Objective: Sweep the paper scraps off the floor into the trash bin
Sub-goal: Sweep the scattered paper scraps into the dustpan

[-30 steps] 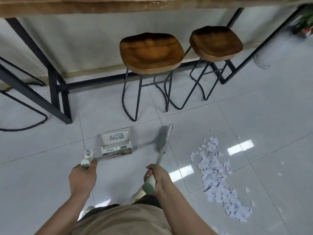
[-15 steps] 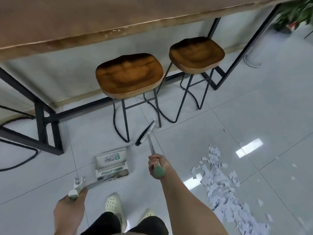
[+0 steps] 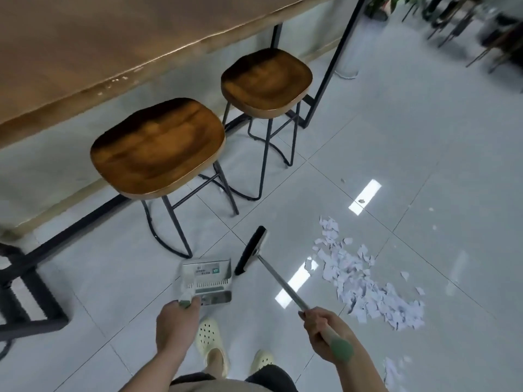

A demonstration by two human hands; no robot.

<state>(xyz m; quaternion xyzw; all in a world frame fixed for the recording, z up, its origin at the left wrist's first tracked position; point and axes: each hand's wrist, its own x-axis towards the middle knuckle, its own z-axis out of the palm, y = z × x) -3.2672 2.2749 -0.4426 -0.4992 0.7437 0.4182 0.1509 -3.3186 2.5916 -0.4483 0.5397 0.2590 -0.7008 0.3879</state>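
A pile of pale paper scraps [image 3: 365,281] lies on the grey tiled floor to the right, with a few stray bits around it. My right hand [image 3: 322,326] grips the broom's handle; the broom head [image 3: 252,250] rests on the floor left of the pile, apart from it. My left hand [image 3: 175,323] holds the green-tipped handle of the metal dustpan [image 3: 208,280], which sits on the floor beside the broom head. No trash bin shows in this view.
Two wooden stools [image 3: 158,148] [image 3: 266,80] with black wire legs stand ahead under a long wooden counter [image 3: 99,41]. A black metal frame [image 3: 31,292] stands at the left. My feet in pale clogs [image 3: 210,343] are below the dustpan. Plants and chair legs sit far right.
The view has swung up and right. The dustpan and broom head have come closer together in front of my feet, and the broom head now lies nearer the scrap pile.
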